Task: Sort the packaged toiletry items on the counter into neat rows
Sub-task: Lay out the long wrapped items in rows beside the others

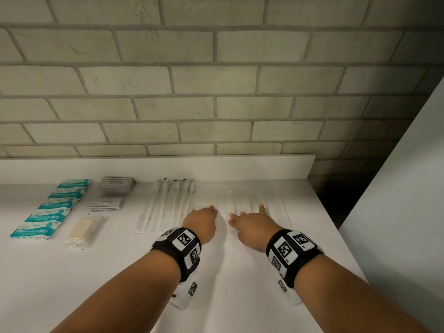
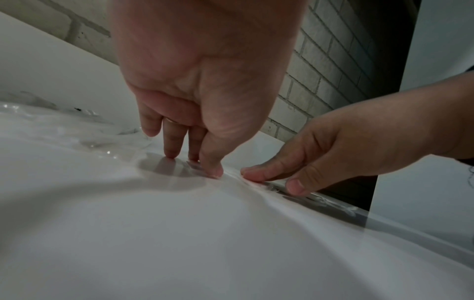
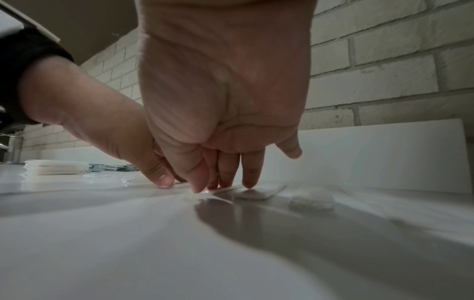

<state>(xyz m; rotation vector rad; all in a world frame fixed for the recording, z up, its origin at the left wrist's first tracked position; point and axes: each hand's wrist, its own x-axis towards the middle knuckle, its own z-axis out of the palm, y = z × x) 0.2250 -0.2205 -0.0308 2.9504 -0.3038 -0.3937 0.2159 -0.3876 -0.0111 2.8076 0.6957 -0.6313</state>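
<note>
Fingertips of our left hand (image 1: 201, 219) and right hand (image 1: 249, 224), extended and grasping nothing, press clear packets (image 1: 242, 203) flat; we judge light, even sliding aligns them on the counter (image 1: 96, 272).

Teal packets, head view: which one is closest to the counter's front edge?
The bottom teal packet of the column, left of the cream bar; the other four sit farther back toward the wall.
</note>
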